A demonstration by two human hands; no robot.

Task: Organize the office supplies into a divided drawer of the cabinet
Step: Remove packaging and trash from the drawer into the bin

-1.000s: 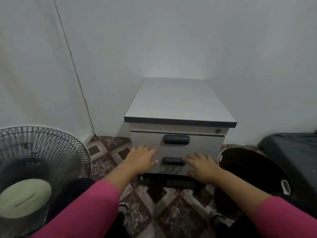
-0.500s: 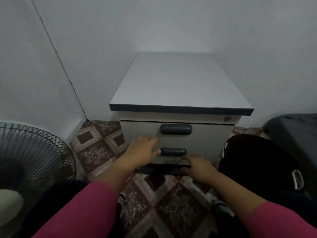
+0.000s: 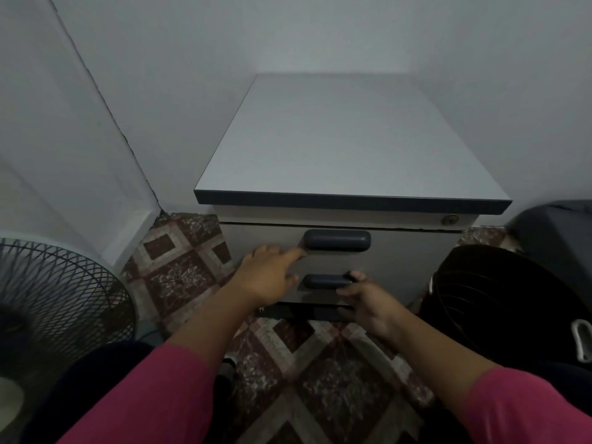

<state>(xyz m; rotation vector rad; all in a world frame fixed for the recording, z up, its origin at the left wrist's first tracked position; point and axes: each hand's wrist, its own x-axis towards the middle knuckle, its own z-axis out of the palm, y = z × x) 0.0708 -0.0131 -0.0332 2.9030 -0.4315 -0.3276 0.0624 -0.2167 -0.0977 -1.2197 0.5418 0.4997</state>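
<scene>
So there's this small grey cabinet point(image 3: 339, 139) tucked in the corner against the white walls, dark trim along the front edge of the top, and both drawers look closed. The left hand point(image 3: 267, 277) is flat against the drawer front with fingers straight and close together, the fingertips reaching right next to the left end of the upper handle point(image 3: 337, 240). The right hand point(image 3: 368, 299) is down at the lower handle point(image 3: 325, 281), fingers curled around its right end, thumb side toward the middle. Can't see any office supplies anywhere in the shot, and the drawer's dividers are hidden. Little keyhole point(image 3: 449, 219) sits up at the top right of the cabinet front. Off to the left is a fan point(image 3: 57, 299) with a black wire guard, on the right a black basket point(image 3: 506, 299), and the floor point(image 3: 179, 270) is patterned reddish tile. Both sleeves are pink.
</scene>
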